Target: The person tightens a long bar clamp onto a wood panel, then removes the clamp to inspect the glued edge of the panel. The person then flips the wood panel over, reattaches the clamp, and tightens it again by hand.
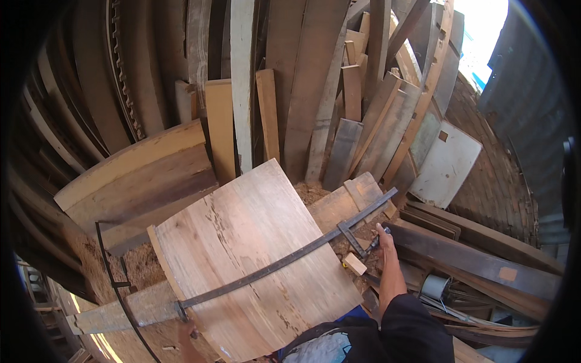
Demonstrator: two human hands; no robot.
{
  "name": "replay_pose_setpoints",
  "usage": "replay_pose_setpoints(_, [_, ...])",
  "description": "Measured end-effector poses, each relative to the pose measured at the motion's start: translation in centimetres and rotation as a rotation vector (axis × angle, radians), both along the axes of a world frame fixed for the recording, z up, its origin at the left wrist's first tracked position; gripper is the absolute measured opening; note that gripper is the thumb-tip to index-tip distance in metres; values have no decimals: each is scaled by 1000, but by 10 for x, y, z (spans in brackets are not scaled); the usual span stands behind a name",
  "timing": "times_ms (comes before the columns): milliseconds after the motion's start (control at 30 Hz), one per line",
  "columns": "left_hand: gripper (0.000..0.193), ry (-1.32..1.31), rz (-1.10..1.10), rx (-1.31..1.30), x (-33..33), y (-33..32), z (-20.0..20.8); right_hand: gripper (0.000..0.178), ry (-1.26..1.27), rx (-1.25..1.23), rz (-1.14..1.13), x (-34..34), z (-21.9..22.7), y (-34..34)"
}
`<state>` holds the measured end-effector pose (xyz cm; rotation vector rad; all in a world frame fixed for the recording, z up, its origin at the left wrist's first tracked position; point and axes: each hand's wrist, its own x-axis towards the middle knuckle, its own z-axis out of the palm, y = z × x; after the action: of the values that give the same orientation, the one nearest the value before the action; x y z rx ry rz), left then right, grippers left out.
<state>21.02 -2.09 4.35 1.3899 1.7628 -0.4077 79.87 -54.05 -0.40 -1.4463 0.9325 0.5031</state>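
Metal bar clamp (261, 273) lies across wide wooden panel (242, 221). Right hand (386, 241) grasps clamp's screw handle (373, 244) beyond panel's right edge. Left hand (187, 340) beside clamp's other end; cannot tell whether gripping.

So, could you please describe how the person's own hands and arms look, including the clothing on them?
The right hand and its forearm are bare, with no glove or watch visible. A loose, dark sleeve ends near the right elbow. The left hand looks ungloved but is indistinct; no left sleeve shows.
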Motion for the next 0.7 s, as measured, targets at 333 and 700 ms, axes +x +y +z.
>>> replay_pose_setpoints(333, [20,105,-88,121,-36,24,-21,24,-128,344,-143,10,6,13])
replay_pose_setpoints(700, [29,79,-202,192,-49,33,-63,22,-80,511,-217,4,-8,-11])
